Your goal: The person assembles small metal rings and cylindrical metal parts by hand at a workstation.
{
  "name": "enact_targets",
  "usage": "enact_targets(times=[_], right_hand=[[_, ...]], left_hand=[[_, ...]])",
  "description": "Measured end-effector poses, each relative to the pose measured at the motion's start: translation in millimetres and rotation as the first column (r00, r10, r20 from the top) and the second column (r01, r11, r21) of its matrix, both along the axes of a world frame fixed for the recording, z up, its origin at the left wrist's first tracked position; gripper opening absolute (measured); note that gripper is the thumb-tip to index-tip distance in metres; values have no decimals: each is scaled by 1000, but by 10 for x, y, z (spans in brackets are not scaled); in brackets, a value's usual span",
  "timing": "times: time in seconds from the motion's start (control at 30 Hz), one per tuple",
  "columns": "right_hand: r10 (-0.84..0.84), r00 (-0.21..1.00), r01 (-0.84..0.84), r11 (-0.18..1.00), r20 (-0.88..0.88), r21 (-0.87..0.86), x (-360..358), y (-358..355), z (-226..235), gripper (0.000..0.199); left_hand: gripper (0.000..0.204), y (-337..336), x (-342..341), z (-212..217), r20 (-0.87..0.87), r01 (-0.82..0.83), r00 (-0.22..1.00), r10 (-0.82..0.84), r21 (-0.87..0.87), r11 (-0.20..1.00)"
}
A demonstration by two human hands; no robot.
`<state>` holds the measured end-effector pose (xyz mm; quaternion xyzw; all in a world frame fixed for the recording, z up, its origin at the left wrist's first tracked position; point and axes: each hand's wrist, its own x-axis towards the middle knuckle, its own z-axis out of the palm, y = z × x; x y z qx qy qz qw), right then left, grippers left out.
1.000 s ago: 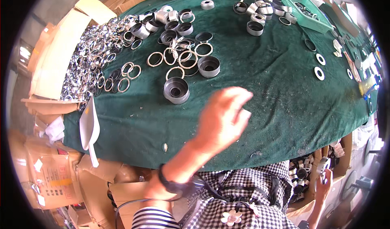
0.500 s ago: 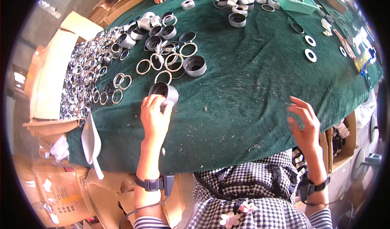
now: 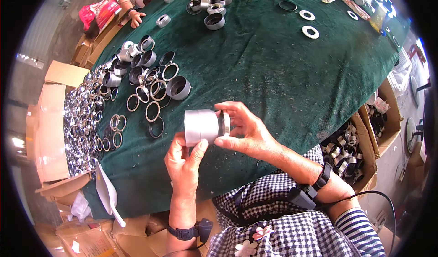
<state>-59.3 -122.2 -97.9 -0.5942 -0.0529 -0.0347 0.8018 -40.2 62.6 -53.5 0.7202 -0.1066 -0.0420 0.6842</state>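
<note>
- Two hands on one part: you've got a silver metal cylinder (image 3: 201,126) lifted off the green cloth table (image 3: 273,70), lying on its side between your palms.
- Your left hand (image 3: 185,162) comes up from below the cylinder, thumb and fingers clamped around its left end.
- Your right hand (image 3: 246,131) sits at the cylinder's right end, fingers curled and pinching a thin metal ring (image 3: 226,123) flat against that end.
- Above and left of the cylinder, a dark short sleeve (image 3: 178,88) rests on the cloth, with loose rings (image 3: 153,111) scattered just beside it.
- Further left of the cylinder, a dense heap of shiny rings (image 3: 84,120) runs along the table edge, next to a cardboard box (image 3: 50,134).
- Far above the cylinder, two white washers (image 3: 310,31) lie on the cloth, well apart from your hands.
- Right of the cylinder, beyond the table edge, a box of metal parts (image 3: 349,147) sits low.
- At the far top left, another person's hand (image 3: 135,19) rests on the table rim.
</note>
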Motion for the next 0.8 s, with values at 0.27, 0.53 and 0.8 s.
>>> enact_targets(times=[0.27, 0.53, 0.8], right_hand=[[-340, 853, 517, 659, 396, -546, -26, -267, -51, 62], [-302, 859, 454, 823, 414, -342, -130, -216, 11, 52], [-321, 866, 440, 854, 384, -279, -130, -337, -17, 49]], left_hand=[[15, -148, 15, -4, -30, -2, 1000, -1, -100, 995], [30, -246, -25, -93, 56, 83, 995, -81, -39, 996], [20, -441, -46, 50, 13, 63, 998, -63, -34, 997]])
